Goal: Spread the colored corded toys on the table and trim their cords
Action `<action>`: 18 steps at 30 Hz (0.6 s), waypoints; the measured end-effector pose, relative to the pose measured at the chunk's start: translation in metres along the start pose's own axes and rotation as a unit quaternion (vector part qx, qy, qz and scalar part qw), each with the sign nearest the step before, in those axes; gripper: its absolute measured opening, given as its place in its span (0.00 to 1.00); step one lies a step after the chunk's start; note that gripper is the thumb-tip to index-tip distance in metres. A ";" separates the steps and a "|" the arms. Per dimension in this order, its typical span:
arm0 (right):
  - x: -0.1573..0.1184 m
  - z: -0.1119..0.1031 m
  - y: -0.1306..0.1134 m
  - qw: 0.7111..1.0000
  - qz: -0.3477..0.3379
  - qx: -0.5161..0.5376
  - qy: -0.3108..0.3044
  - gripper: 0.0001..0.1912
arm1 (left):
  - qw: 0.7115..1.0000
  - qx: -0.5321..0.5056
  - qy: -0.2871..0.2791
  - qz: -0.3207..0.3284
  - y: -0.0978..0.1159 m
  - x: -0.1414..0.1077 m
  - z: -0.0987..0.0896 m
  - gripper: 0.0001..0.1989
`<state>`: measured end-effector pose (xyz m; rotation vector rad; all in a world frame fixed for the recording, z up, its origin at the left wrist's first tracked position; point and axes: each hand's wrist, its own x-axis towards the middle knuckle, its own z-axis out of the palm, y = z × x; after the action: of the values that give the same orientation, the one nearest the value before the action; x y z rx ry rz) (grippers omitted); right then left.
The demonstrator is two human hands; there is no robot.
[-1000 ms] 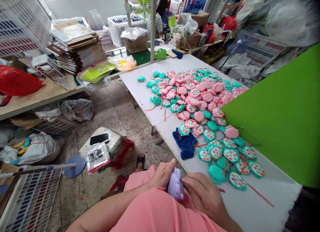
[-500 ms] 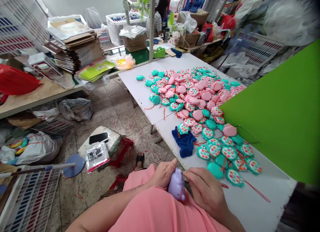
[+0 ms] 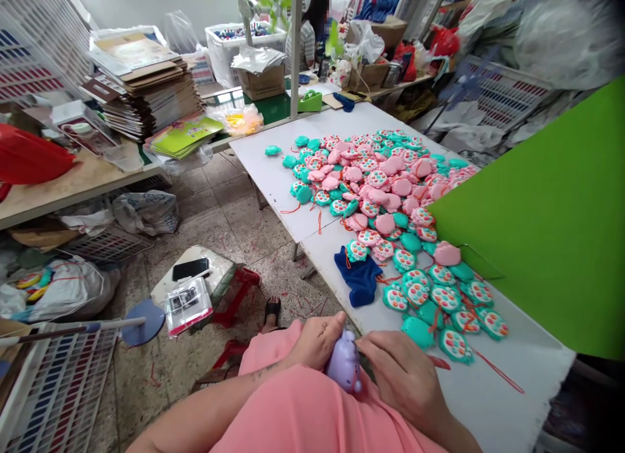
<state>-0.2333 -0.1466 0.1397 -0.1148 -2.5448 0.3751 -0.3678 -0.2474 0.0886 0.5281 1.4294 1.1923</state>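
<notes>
My left hand [image 3: 317,341] is closed around a small purple plastic toy [image 3: 344,363] with little rounded bumps, held low over my lap. Its thumb lies along the top of the toy. On the toy's other side, my right hand [image 3: 403,370] has its fingers curled in a pinch close to the toy's upper edge. Whatever sits between those fingertips is hidden. Just beyond my hands, turtle-shaped toys in teal [image 3: 417,331] and pink [image 3: 448,252], many with coloured dots and red-orange cords, lie on the white table [image 3: 517,407]. A dark blue cloth [image 3: 359,280] lies near its edge.
A green panel [image 3: 551,232] rises on the right side of the table. Left of me, a stool [image 3: 219,277] carries a phone [image 3: 191,269] and a plastic-wrapped packet [image 3: 188,306]. Stacked cardboard [image 3: 146,82] stands on the far left bench. A person [image 3: 307,33] sits at the back.
Both hands and the purple toy keep nearly the same place and pose. The whole view has shifted very slightly.
</notes>
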 end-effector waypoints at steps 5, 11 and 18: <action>-0.003 -0.003 0.001 1.000 -0.009 -0.003 -0.010 0.12 | 0.999 0.031 0.005 0.014 0.001 0.001 -0.001 0.32; 0.000 -0.004 0.003 0.999 -0.009 -0.023 -0.022 0.13 | 0.999 0.035 -0.013 0.023 0.004 0.002 -0.004 0.30; 0.003 -0.004 0.007 1.000 0.027 0.013 0.001 0.13 | 0.999 0.029 -0.005 0.037 0.007 0.004 -0.003 0.31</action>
<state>-0.2337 -0.1386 0.1422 -0.1744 -2.5381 0.4286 -0.3733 -0.2425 0.0925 0.6304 1.4494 1.2070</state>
